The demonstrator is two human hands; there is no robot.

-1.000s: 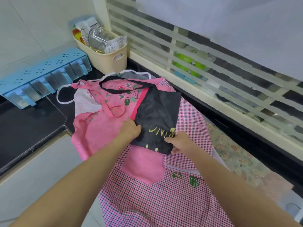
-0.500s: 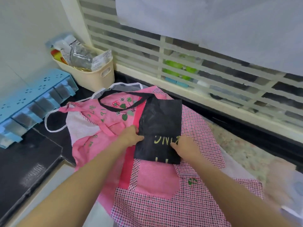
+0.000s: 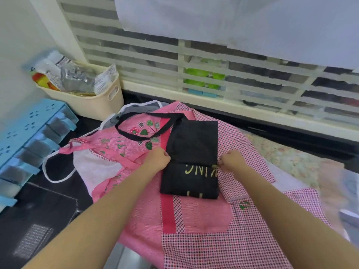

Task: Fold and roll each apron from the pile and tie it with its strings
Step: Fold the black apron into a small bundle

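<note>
We see a folded black fabric apron (image 3: 191, 158) with yellow lettering lying on a pile of pink checked aprons (image 3: 242, 220) that spills over the near edge of the dark worktop (image 3: 38, 220). Its long axis runs away from us toward the slatted window, its black neck loop (image 3: 139, 133) trailing left. The left hand (image 3: 158, 159) pinches its left edge, the right hand (image 3: 230, 162) its right edge. A cream plastic basket (image 3: 91, 102) holds crumpled packets.
</note>
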